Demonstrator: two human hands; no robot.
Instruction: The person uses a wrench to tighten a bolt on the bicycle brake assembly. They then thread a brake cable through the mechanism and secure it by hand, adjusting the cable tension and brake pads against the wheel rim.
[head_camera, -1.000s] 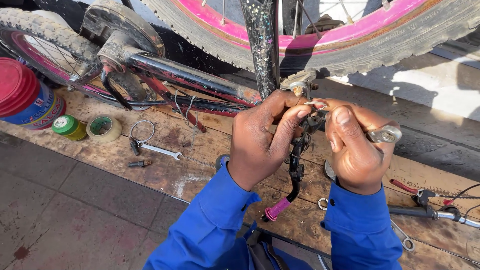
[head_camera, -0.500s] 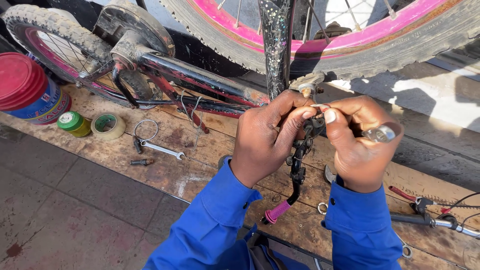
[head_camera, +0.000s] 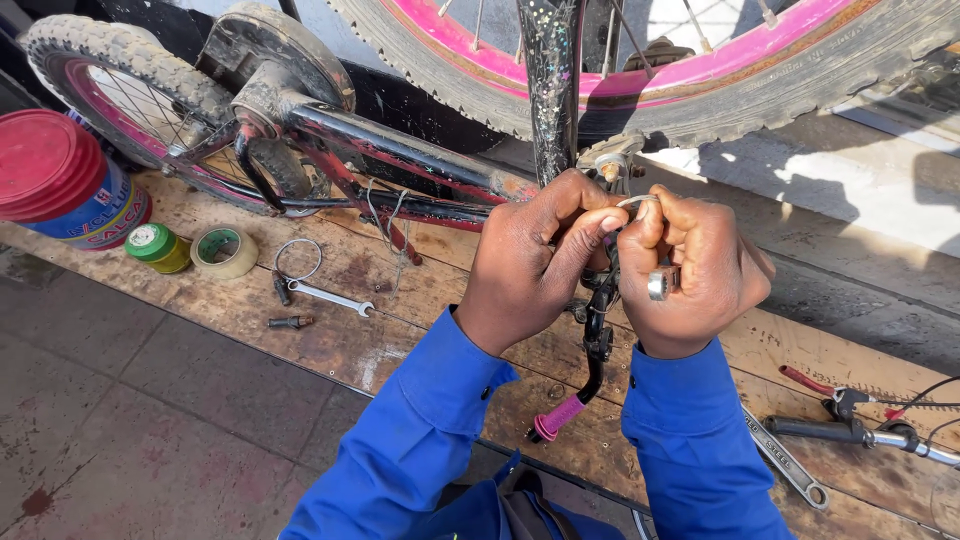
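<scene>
Fingertips first: the left hand (head_camera: 530, 265) has thumb and forefinger pinched narrow on a thin silver cable (head_camera: 640, 201), right where it loops up beside the sparkly black fork leg (head_camera: 552, 90). The right hand (head_camera: 700, 270) meets it knuckle to knuckle, thumb pressing the same cable from the other side, the remaining fingers curled tight around a small silver wrench (head_camera: 660, 283) whose end pokes out of the fist. Both hands sit just below the fork leg, touching each other. Under them hangs a black brake lever (head_camera: 597, 345) with a pink tip, dangling down from the fork leg over the wooden board (head_camera: 440, 300).

Out from there: the pink-rimmed wheel (head_camera: 700, 70) rises behind the fork leg. Left of the fork leg, on the board, lie a spanner (head_camera: 330, 298), a wire ring (head_camera: 297, 260), a roll of tape (head_camera: 224, 250), a green-capped jar (head_camera: 156, 247) and a red-lidded tub (head_camera: 60, 180). Right of the fork leg, near the board's edge, rest red-handled pliers (head_camera: 810, 380) and a larger spanner (head_camera: 785, 465).
</scene>
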